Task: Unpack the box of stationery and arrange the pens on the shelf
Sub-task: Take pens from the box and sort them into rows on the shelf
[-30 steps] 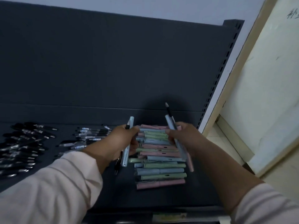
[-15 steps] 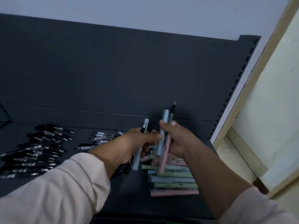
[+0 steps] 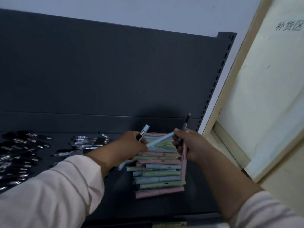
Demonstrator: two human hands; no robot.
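black pens (image 3: 18, 155) lay in a loose heap on the shelf (image 3: 118, 199) at nine o'clock of the view. just toward three o'clock of them, a smaller group of clear pens (image 3: 89, 143) with dark caps lay side by side.

the left hand (image 3: 130, 148) reached in from a pale sleeve (image 3: 54, 191) at seven o'clock. its fingers were curled round a light blue pen (image 3: 145, 129) and a dark pen (image 3: 139, 137) beside it, both slanted with their top ends toward one o'clock.

a second blue pen (image 3: 160, 139) spanned the gap between the hands, its low end at the left thumb and its high end at the right fingertips. which hand bore it could not be told.

at six o'clock of both hands, pastel pens (image 3: 158, 176) in pink, green and blue lay stacked flat on the shelf, running from nine to three o'clock.

the right hand (image 3: 194, 145) was curled round an upright black pen (image 3: 187, 121) pointing to twelve o'clock. it also held a pink pen (image 3: 183, 163) that hung toward six o'clock over the right end of the stack.

a dark back panel (image 3: 115, 71) stood behind the shelf at twelve o'clock. a pale board (image 3: 263, 96) in a wooden frame filled the view at three o'clock, with handwritten characters near its top.
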